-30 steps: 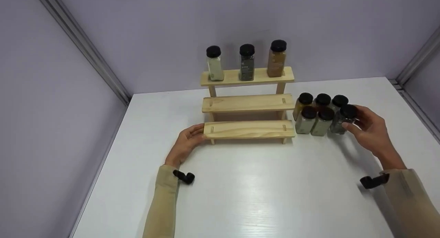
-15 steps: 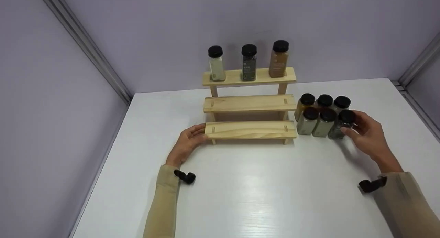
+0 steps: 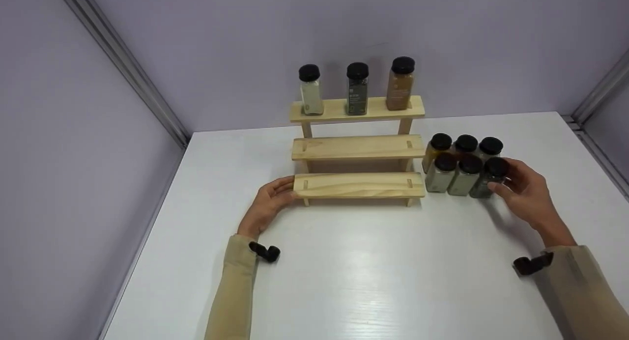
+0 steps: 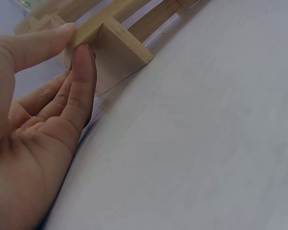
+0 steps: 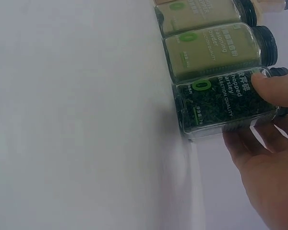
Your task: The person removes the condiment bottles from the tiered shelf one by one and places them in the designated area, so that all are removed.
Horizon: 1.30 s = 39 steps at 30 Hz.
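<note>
My left hand pinches the left end of the lowest board of a three-tier wooden spice rack; in the left wrist view its thumb lies on top of the board and a finger is underneath. My right hand holds a black-capped jar of chopped parsley, thumb across its front and fingers behind. The jar stands upright at the right end of the front row, beside a seasoning powder jar. Another pale powder jar is left of that.
Behind the front row are more spice jars, partly hidden. On the rack's top board stand a pale jar, a dark one and an orange-brown one. A wall rises behind the white table.
My right hand has brought the parsley jar down and slightly nearer, level with the front row. Over the last half second it has stayed there. My left hand keeps its hold on the rack.
</note>
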### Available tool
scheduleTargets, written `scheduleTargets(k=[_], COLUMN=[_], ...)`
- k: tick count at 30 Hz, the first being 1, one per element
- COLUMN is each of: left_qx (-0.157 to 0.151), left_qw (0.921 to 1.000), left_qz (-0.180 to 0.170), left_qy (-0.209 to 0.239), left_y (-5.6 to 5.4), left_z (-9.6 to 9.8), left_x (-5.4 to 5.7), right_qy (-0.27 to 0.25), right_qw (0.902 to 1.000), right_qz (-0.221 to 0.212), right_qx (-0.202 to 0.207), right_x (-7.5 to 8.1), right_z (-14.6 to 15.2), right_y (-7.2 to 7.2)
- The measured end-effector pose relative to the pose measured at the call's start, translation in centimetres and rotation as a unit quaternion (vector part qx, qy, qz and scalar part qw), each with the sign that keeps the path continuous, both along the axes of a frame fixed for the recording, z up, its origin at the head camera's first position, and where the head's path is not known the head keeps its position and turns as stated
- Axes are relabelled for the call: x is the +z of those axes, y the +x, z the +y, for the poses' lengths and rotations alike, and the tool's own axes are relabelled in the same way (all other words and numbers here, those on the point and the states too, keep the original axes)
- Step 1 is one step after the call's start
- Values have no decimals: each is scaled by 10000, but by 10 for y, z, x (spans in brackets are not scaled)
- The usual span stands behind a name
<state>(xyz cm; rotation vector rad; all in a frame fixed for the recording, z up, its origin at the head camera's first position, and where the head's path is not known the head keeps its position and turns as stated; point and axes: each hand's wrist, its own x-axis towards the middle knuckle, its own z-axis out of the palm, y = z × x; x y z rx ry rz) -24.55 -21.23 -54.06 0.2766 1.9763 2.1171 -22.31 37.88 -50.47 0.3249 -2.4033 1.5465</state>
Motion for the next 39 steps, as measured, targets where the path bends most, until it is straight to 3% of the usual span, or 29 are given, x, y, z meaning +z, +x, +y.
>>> scheduleTargets(k=[14,27,33,39], left_qx=[66,40,18,14], left_qw=[9999,10000,10000,10000], left_qz=[-101,-47,-17,-20], left_qy=[26,8,32,91], left_y=[-1,0,0,0], left_z=[2,2,2,3], left_x=[1,1,1,2], right_qy=[-29,-197,162,205], right_qw=[9997,9955,9924,9895], right_qz=[181,881,1156,1323], right_qx=[160,272,393,549], right_x=[8,43,58,71], right_z=[4,-7,-13,-27], right_y=[3,0,-7,-18])
